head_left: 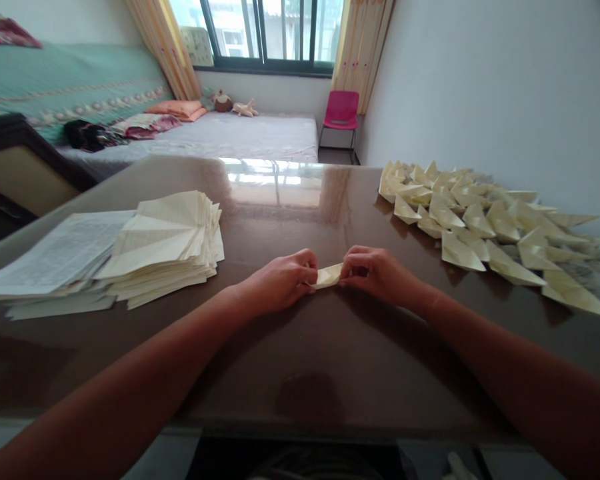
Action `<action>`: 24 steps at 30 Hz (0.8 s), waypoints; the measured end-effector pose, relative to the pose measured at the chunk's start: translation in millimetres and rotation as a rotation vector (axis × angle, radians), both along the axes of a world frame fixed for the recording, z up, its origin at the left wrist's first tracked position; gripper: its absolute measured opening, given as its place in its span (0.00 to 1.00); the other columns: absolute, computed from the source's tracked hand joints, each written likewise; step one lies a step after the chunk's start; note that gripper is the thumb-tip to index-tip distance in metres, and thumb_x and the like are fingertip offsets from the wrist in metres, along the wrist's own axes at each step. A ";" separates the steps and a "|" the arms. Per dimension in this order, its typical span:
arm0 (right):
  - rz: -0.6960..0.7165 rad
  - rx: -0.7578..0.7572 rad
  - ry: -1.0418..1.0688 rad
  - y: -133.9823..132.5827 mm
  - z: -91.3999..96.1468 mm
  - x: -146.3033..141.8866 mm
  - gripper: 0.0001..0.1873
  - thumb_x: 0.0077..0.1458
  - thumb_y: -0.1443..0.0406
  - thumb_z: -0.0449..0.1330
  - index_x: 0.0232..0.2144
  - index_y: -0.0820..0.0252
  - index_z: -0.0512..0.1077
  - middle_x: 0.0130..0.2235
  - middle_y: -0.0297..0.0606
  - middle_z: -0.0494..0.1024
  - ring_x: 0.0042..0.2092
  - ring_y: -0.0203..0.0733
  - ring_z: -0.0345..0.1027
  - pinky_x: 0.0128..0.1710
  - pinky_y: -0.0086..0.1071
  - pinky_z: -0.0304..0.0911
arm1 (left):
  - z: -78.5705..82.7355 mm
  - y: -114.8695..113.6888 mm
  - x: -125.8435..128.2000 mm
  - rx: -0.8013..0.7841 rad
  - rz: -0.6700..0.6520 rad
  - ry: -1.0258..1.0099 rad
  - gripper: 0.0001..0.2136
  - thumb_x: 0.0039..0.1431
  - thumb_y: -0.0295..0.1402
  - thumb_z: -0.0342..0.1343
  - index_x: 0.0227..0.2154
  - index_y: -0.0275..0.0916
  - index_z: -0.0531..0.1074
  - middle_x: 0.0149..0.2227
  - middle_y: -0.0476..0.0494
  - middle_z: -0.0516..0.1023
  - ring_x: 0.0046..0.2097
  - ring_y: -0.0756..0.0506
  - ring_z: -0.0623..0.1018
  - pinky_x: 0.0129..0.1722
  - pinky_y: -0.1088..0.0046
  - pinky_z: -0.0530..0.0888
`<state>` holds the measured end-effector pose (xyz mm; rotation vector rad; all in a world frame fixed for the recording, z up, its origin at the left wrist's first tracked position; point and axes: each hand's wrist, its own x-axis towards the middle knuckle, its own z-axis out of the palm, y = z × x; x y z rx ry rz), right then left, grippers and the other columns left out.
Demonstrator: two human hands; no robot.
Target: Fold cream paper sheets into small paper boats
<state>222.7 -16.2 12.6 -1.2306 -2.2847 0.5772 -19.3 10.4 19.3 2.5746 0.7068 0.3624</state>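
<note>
A small folded piece of cream paper (329, 275) is held between my two hands, low over the middle of the brown table (300, 360). My left hand (289, 279) pinches its left end, fingers curled and closed. At the opposite end my right hand (367, 272) grips it between thumb and fingers. Parts of both ends are hidden by the fingers. To the left lies a stack of cream paper sheets (165, 233), its top sheet creased. Over on the right, many folded paper boats (460, 207) sit crowded together in rows.
White printed sheets (55, 250) lie left of the cream stack. Beyond the table stand a bed (260, 137) with pillows and soft toys, and a pink chair (341, 110) near the window (260, 33). A white wall (480, 87) runs along the right side.
</note>
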 end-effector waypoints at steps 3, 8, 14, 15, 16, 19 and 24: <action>0.020 0.079 -0.102 -8.0 2.9 -5.9 0.04 0.55 0.66 0.59 0.29 0.59 0.72 0.31 0.34 0.72 0.30 0.34 0.63 0.31 0.27 0.55 | 0.9 -8.2 5.7 0.093 0.022 0.042 0.10 0.61 0.28 0.45 0.29 0.38 0.71 0.41 0.46 0.68 0.32 0.52 0.68 0.35 0.78 0.65; 0.030 0.077 -0.169 -13.4 8.2 -7.9 0.04 0.56 0.64 0.59 0.34 0.57 0.72 0.31 0.34 0.75 0.32 0.36 0.66 0.32 0.28 0.55 | 7.3 -12.3 7.6 0.170 -0.015 0.045 0.09 0.63 0.28 0.43 0.34 0.38 0.69 0.41 0.45 0.68 0.33 0.51 0.67 0.36 0.77 0.65; 0.000 -0.001 -0.178 -10.1 8.6 -1.3 0.15 0.55 0.55 0.60 0.42 0.53 0.75 0.33 0.33 0.78 0.30 0.36 0.68 0.31 0.29 0.55 | 7.6 -10.0 6.1 0.190 -0.018 0.050 0.10 0.63 0.29 0.46 0.32 0.40 0.72 0.44 0.46 0.69 0.33 0.51 0.68 0.35 0.76 0.64; -0.013 0.018 -0.208 -11.4 9.5 -1.7 0.14 0.57 0.55 0.59 0.43 0.52 0.76 0.33 0.34 0.79 0.31 0.36 0.68 0.32 0.30 0.55 | 7.2 -10.4 6.6 0.194 -0.024 0.057 0.10 0.63 0.29 0.46 0.32 0.39 0.73 0.44 0.46 0.69 0.33 0.51 0.68 0.35 0.76 0.64; -0.024 0.043 -0.246 -13.1 10.9 -2.7 0.13 0.58 0.56 0.58 0.43 0.50 0.76 0.34 0.34 0.78 0.32 0.37 0.68 0.32 0.30 0.54 | 6.7 -11.0 7.3 0.198 -0.035 0.067 0.10 0.63 0.29 0.46 0.33 0.39 0.73 0.44 0.46 0.70 0.34 0.51 0.68 0.35 0.76 0.64; -0.028 0.147 -0.369 -18.0 16.8 -8.2 0.12 0.60 0.57 0.56 0.43 0.48 0.77 0.38 0.36 0.77 0.36 0.40 0.67 0.33 0.32 0.54 | 4.7 -12.6 9.1 0.209 -0.039 0.070 0.09 0.63 0.29 0.47 0.35 0.40 0.74 0.43 0.46 0.70 0.35 0.50 0.68 0.37 0.76 0.65; 0.114 0.185 -0.413 -12.2 20.3 -16.6 0.12 0.62 0.59 0.54 0.37 0.51 0.78 0.37 0.39 0.78 0.42 0.43 0.63 0.40 0.34 0.55 | -0.1 -11.9 10.0 0.215 -0.053 0.053 0.09 0.64 0.30 0.48 0.40 0.41 0.73 0.42 0.47 0.71 0.39 0.49 0.70 0.39 0.77 0.65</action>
